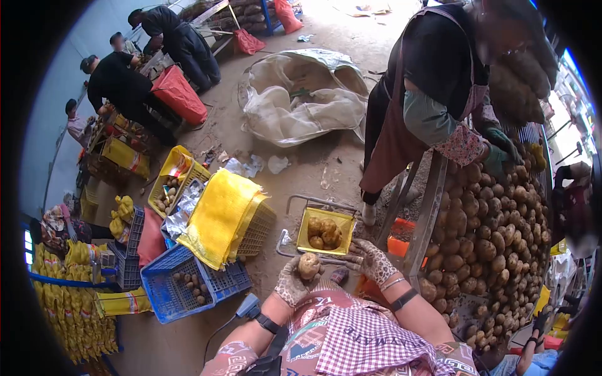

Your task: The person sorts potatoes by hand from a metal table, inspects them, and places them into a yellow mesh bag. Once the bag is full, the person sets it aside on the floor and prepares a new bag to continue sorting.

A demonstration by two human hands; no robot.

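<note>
My left hand (298,280), in a leopard-print glove, has its fingers wrapped round a potato (308,266). My right hand (375,262), gloved the same way, is spread at the near right corner of a yellow-lined container (344,229), and nothing shows in its grip. Several potatoes (324,233) lie inside that container, which sits within a metal frame (300,198). On my right, a large heap of potatoes (486,241) covers a sloping metal-edged table.
A co-worker (433,88) leans over the heap with gloved hands. To the left stand yellow mesh bags (219,213) on crates and a blue crate (182,285). A big white sack (301,100) lies ahead. Other people (119,81) work at the back left.
</note>
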